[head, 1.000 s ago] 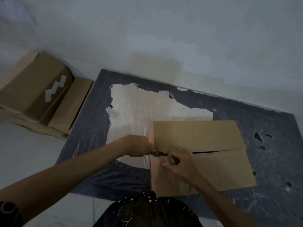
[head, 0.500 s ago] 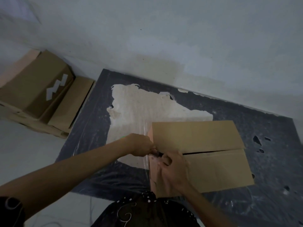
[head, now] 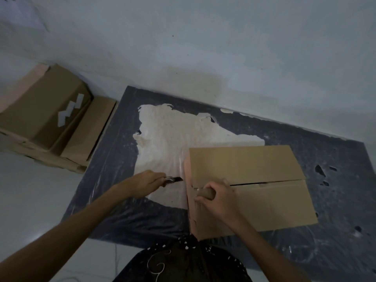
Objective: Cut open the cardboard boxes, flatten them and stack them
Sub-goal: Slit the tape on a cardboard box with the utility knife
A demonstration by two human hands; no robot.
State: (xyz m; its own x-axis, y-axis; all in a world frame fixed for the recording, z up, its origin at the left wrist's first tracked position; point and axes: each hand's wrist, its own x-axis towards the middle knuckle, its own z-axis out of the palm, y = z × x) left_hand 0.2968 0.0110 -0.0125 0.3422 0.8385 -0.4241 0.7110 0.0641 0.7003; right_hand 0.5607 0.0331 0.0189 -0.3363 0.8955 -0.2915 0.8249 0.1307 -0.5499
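Dark fabric with white specks (head: 183,259) fills the bottom edge, the person's clothing. Both bare forearms reach forward from it.

Right hand (head: 218,198): on top of the cardboard box (head: 254,165), near its left end. Fingers curled over the edge of the near top flap (head: 274,202) at the centre seam, gripping it.

Left hand (head: 146,183): just left of the box, fist closed round the handle of a utility knife (head: 173,179). Blade points right, with its tip just beside the box's left side face. Contact cannot be confirmed.

Box position: upright on a dark plastic mat (head: 335,200), right of centre. The two top flaps meet lengthwise, with a thin dark gap open along the seam right of the right hand.

Pale patch (head: 173,139) on the mat behind the left hand, irregular outline, running under the box's left rear corner.

Far left, off the mat on the pale floor (head: 30,200): stack of flattened cardboard (head: 46,119), white tape scraps (head: 69,112) on the top piece. Grey-white wall (head: 203,47) behind everything.
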